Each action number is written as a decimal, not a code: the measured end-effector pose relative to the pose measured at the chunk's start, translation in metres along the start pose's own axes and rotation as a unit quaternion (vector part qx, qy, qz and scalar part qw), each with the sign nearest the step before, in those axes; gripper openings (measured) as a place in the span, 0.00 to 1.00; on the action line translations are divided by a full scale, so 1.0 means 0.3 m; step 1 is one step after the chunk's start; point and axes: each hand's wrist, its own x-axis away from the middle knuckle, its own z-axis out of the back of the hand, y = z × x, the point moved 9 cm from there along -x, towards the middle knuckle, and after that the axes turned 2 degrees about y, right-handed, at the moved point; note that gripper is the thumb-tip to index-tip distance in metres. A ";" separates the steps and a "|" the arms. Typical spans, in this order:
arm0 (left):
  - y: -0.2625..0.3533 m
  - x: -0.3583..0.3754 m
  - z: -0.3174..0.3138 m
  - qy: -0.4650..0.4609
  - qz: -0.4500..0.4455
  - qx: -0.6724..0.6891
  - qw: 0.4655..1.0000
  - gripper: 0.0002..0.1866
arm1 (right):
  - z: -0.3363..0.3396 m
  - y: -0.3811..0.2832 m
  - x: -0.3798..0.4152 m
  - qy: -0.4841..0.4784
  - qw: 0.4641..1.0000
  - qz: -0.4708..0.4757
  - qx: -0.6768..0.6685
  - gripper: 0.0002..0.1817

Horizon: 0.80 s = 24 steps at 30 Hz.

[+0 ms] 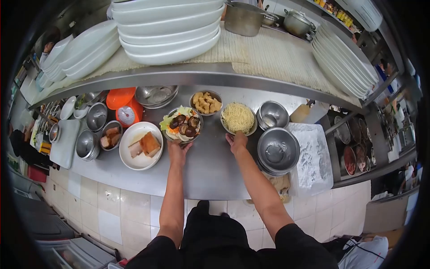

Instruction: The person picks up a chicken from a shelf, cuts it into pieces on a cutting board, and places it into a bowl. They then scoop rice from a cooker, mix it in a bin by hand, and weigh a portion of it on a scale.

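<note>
My left hand (178, 150) grips the near rim of a metal bowl holding shiitake mushrooms (182, 125), lettuce and other cut vegetables. To its right, my right hand (237, 142) has hold of the near edge of a metal bowl of thin yellow noodles (238, 118), its thumb at the rim. Both bowls are at the steel counter (208, 166); whether they rest fully on it is hidden. Between and behind them stands a bowl of golden-brown pieces (206, 102). Left of my left hand, a white bowl (126, 164) contains browned slabs of meat (150, 144).
An orange dial scale (126, 112) and several metal bowls (96, 116) stand at left. Stacked metal bowls (278, 150) and a tub of white powder (310, 157) are at right. A steel shelf edge (206, 78) with white dish stacks (170, 49) overhangs the counter's back.
</note>
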 end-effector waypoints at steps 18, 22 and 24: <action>-0.140 -0.476 -0.255 0.001 0.074 0.012 0.997 0.20 | -0.280 -0.285 -0.417 0.013 0.984 0.047 -0.170 0.16; -0.217 -0.593 -0.327 -0.017 0.076 0.078 0.994 0.17 | -0.230 -0.330 -0.505 -0.002 0.976 0.046 -0.214 0.16; -0.244 -0.640 -0.366 -0.047 0.088 0.055 0.993 0.17 | -0.232 -0.331 -0.533 -0.003 0.970 0.036 -0.239 0.16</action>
